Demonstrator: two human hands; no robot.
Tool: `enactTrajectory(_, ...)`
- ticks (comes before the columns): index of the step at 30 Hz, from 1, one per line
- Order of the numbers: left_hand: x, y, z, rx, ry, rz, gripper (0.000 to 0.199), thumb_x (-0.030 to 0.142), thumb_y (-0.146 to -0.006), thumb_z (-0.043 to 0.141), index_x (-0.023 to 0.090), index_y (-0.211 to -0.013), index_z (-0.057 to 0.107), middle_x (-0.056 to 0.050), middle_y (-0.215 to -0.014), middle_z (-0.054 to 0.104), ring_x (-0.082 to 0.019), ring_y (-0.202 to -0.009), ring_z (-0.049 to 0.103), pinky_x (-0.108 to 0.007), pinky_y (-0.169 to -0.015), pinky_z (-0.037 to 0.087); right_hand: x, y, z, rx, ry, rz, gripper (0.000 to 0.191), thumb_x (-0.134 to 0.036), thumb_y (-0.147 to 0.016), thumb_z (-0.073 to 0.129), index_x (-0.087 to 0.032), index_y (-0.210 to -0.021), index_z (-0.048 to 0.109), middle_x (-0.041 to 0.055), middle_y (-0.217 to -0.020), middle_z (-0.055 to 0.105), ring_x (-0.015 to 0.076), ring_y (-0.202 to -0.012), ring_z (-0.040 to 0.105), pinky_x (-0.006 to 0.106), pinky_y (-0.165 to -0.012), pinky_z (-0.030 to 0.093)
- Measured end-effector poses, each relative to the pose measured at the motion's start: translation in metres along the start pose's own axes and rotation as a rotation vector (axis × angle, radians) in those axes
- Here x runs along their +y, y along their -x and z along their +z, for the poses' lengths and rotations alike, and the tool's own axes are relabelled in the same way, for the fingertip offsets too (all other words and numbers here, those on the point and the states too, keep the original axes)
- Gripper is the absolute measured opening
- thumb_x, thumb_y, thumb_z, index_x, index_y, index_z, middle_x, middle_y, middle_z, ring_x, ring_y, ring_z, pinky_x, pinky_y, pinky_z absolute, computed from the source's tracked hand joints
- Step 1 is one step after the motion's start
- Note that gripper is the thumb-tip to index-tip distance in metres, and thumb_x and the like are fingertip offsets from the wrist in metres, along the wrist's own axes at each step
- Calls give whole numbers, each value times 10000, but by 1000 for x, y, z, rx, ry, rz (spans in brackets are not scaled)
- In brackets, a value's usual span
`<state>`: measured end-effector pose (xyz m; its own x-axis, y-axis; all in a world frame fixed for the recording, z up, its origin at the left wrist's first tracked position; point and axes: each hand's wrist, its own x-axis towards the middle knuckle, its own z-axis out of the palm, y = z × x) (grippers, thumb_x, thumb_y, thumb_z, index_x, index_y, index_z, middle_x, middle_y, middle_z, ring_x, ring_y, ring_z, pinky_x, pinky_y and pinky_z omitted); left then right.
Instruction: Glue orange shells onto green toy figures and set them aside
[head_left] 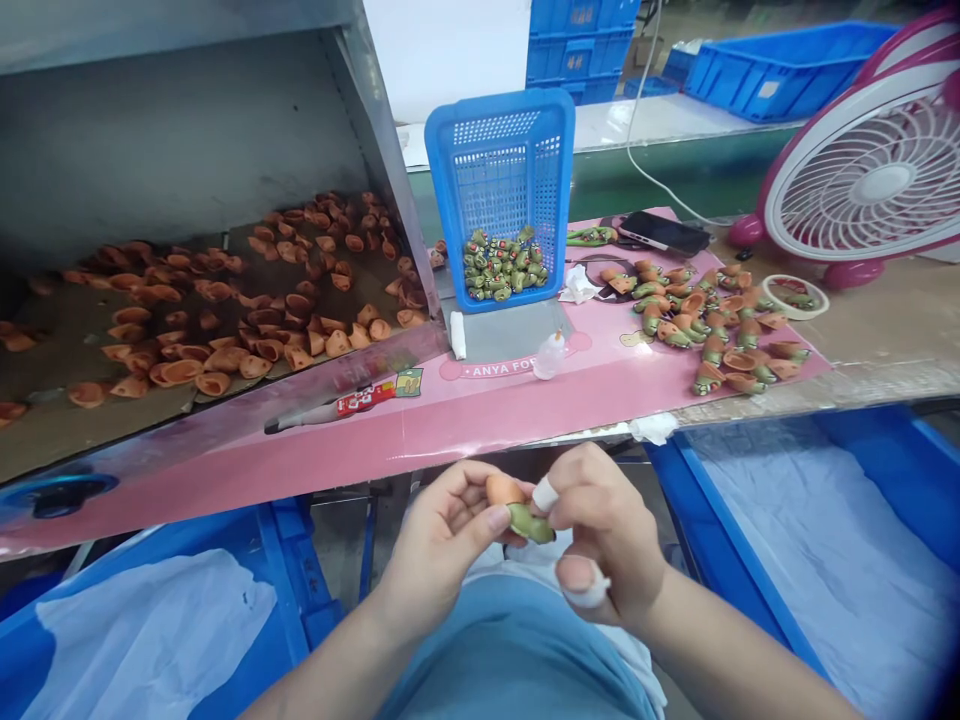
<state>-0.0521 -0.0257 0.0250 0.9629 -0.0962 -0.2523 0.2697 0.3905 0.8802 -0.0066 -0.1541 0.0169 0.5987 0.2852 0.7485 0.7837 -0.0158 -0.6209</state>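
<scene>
Close to my body, my left hand [439, 535] is closed round a small figure with an orange hat-like piece [504, 489] and a green part [531, 523]. The fingers of my right hand [611, 515] pinch at the green part's right side. White wrapping covers a fingertip and the thumb of that hand. More orange and green figures [739, 330] lie in a group on the pink mat [420, 425] at right. Green pieces [504, 268] with red and dark spots fill the bottom of a tilted blue basket [437, 165].
Loose orange pieces [247, 330] cover the floor of a grey open-fronted box [180, 130] at left. A phone [664, 233], a tape roll [796, 297] and a pink-white fan [870, 180] stand at right. A small clear bottle [551, 357] is mid-mat. Blue bins [300, 580] flank my lap.
</scene>
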Motion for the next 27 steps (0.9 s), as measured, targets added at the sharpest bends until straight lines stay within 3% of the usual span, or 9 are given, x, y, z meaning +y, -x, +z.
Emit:
enactTrajectory(3, -5, -3, 8, 16, 31, 37, 94, 168, -725, 576, 157, -803, 524, 9, -696, 521, -104, -662, 509, -212, -619, 410, -11, -4, 17, 360, -346, 221, 261, -392, -843, 357, -206, -677, 435, -13, -507, 438, 129, -462, 420, 270, -458, 351)
enactTrajectory(5, -7, -5, 10, 33, 41, 86, 86, 170, -730, 569, 162, -799, 518, 15, -682, 515, -102, -659, 497, -217, -634, 399, -17, -10, 23, 491, -565, 374, 290, -412, -834, 358, -210, -631, 404, -40, -444, 370, 113, -399, 369, 243, -413, 320)
enactTrajectory(8, -8, -9, 10, 38, 67, 101, 80, 177, -747, 549, 167, -817, 513, 17, -667, 515, -105, -655, 496, -232, -651, 393, -22, -17, 21, 421, -758, 485, 318, -477, -788, 408, -209, -618, 402, -55, -418, 345, 102, -371, 343, 230, -398, 302)
enactTrajectory(12, -5, -11, 10, -7, 89, 88, 80, 181, -746, 551, 165, -811, 506, 22, -677, 505, -95, -643, 486, -220, -632, 398, -24, -18, 13, 263, -703, 482, 399, -578, -690, 491, -196, -587, 441, -51, -427, 326, 99, -388, 328, 256, -429, 300)
enactTrajectory(16, 0, -9, 16, 11, -71, 134, 82, 182, -775, 512, 169, -856, 513, -8, -806, 544, -109, -763, 505, -219, -719, 405, -33, -20, 12, 392, -543, 457, 455, -622, -713, 390, -202, -539, 375, -58, -433, 217, 94, -378, 268, 258, -409, 273)
enactTrajectory(21, 1, -3, 22, -45, -201, 198, 225, 203, -797, 477, 200, -1021, 450, -57, -1035, 524, -156, -916, 503, -257, -781, 410, -42, -24, 14, 506, -505, 369, 437, -546, -777, 374, -193, -519, 358, -46, -415, 226, 97, -387, 282, 254, -411, 279)
enactTrajectory(27, -2, -1, 24, -61, -226, 284, 237, 197, -805, 467, 213, -1039, 436, -40, -1025, 528, -154, -931, 507, -261, -790, 409, -41, -22, 9, 438, -521, 283, 383, -428, -824, 375, -172, -539, 392, -54, -446, 256, 85, -413, 321, 243, -426, 331)
